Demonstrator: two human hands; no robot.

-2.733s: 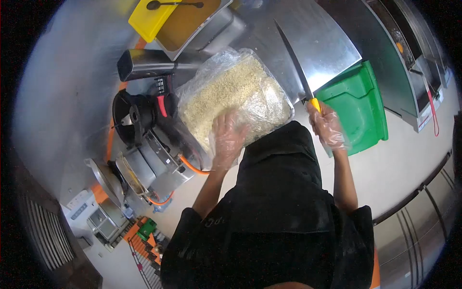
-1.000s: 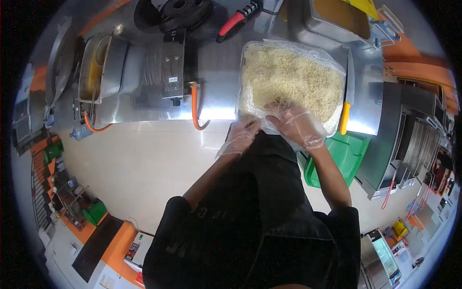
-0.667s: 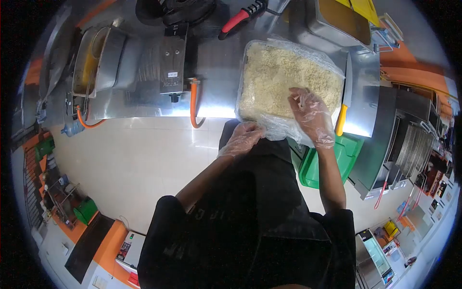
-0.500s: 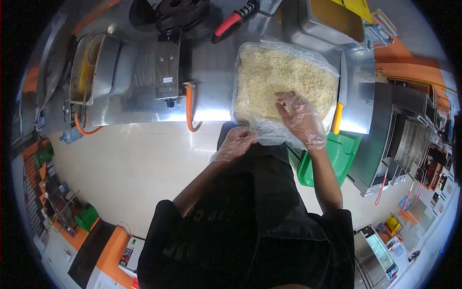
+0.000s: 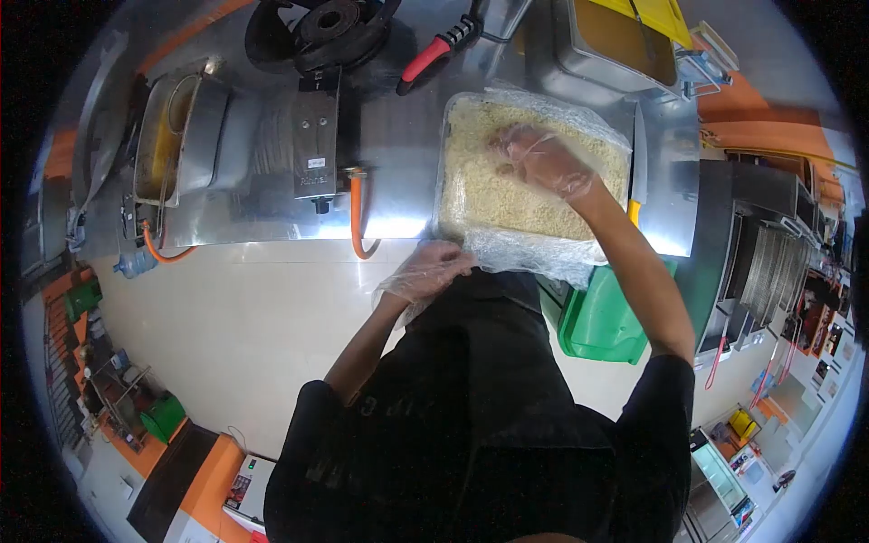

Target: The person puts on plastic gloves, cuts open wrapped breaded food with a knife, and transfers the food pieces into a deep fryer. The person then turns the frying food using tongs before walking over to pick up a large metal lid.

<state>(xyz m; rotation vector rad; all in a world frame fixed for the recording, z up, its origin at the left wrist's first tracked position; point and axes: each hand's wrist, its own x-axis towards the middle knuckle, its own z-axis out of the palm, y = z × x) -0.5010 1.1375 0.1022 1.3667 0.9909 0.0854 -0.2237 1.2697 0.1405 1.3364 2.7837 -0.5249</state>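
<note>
A wide tray is filled with pale yellow crumbs (image 5: 489, 204), and clear plastic wrap (image 5: 534, 252) hangs bunched over its near side. Both of my hands wear clear plastic gloves. My left hand (image 5: 427, 270) is at the tray's near left corner, its fingers pinched on the edge of the wrap. My right hand (image 5: 543, 161) is over the upper middle of the crumbs, fingers pointing left and down at the surface. Motion smears those fingers, and I cannot see whether they hold any crumbs.
Right of the tray lies a knife with a yellow handle (image 5: 634, 213). A green bin (image 5: 606, 317) is below the counter edge. Behind are a red-handled sharpener (image 5: 424, 63) and a metal container of brownish liquid (image 5: 625, 45). Leftward are a gas burner (image 5: 317, 136), orange hose (image 5: 358, 217) and metal pan (image 5: 199, 136).
My right hand has moved up and left across the crumbs, from the near middle to the far part. My left hand stays by the near left corner, shifted slightly left.
</note>
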